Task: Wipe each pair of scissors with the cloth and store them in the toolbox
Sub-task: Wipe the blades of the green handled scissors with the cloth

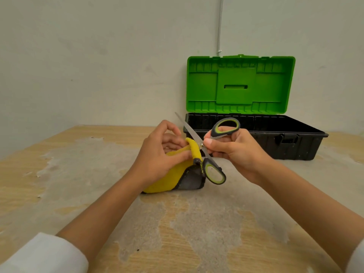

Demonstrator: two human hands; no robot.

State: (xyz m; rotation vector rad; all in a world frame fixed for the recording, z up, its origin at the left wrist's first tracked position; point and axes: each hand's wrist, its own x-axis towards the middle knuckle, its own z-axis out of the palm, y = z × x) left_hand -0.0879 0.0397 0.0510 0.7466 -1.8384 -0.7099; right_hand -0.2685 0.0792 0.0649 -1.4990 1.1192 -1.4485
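At two o'clock the toolbox (256,138) stands open, green lid (240,83) upright against the wall. My left hand (157,154) hides much of the yellow-grey cloth (167,184), pinching it around one blade. My right hand (236,150) grips the opened scissors (208,140) near the pivot, centre frame above the worn table (98,174).

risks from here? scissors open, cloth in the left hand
1. The scissors are spread open and the left hand pinches the yellow cloth right at a blade; a slip could nick the fingers.
2. The bare blade tip points up and away, uncovered, so a jerk could jab something.
3. The right hand holds only one handle loop; the other loop hangs free and could swing shut.
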